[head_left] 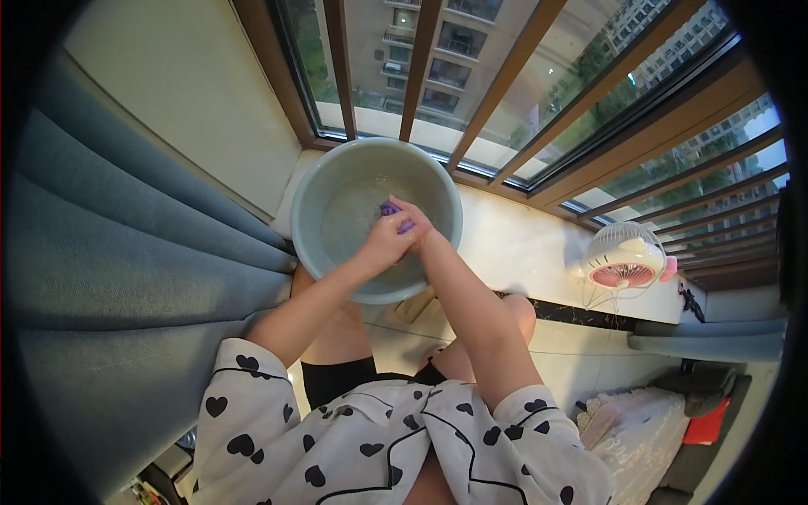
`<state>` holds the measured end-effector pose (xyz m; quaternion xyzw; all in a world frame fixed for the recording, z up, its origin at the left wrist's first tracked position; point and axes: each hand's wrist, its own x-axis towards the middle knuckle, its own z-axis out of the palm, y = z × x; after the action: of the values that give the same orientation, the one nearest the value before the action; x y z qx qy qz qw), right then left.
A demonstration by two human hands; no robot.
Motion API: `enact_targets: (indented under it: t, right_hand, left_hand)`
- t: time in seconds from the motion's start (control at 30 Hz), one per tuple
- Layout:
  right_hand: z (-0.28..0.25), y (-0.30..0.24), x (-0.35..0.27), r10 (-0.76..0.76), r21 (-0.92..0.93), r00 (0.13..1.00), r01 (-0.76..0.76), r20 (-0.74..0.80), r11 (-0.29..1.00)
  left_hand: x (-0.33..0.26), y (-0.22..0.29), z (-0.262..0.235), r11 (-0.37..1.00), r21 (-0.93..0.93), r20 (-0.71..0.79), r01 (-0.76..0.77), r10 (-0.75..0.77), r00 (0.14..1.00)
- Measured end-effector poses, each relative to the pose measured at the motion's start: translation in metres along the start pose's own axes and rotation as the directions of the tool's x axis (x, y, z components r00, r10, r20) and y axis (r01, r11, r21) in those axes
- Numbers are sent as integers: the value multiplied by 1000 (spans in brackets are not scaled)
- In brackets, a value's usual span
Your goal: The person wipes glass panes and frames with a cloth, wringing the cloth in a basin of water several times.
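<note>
Over a large pale grey-green round basin (pixel 301 215), both my hands are closed together around a small bunched purple cloth (pixel 388 208). Fingers of my left hand (pixel 385 242) wrap its near side. My right hand (pixel 416 224) presses against it from the right, overlapping the left. Only small purple bits show between the fingers, so its full shape is hidden. Shallow clear water (pixel 349 198) lies in the basin below.
The basin rests at the left end of a white window ledge (pixel 513 244). A white and pink fan (pixel 624 261) stands farther right on it. Brown window bars (pixel 497 84) rise behind. A blue-grey curtain (pixel 143 244) hangs at the left, and a lace-covered piece (pixel 644 429) stands at the lower right.
</note>
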<state>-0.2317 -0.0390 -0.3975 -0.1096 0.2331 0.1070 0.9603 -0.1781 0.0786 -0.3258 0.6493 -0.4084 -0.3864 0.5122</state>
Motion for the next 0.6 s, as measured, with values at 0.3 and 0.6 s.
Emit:
enact_targets:
  t: [0.3, 0.6]
  right_hand:
    - [36, 33, 2, -391, -9, 871, 407, -297, 913]
    - [25, 11, -19, -814, -840, 537, -529, -222, -120]
  left_hand:
    - [25, -17, -43, 820, 572, -261, -36, 223, 939]
    - [29, -56, -54, 281, 946, -125, 162, -147, 981]
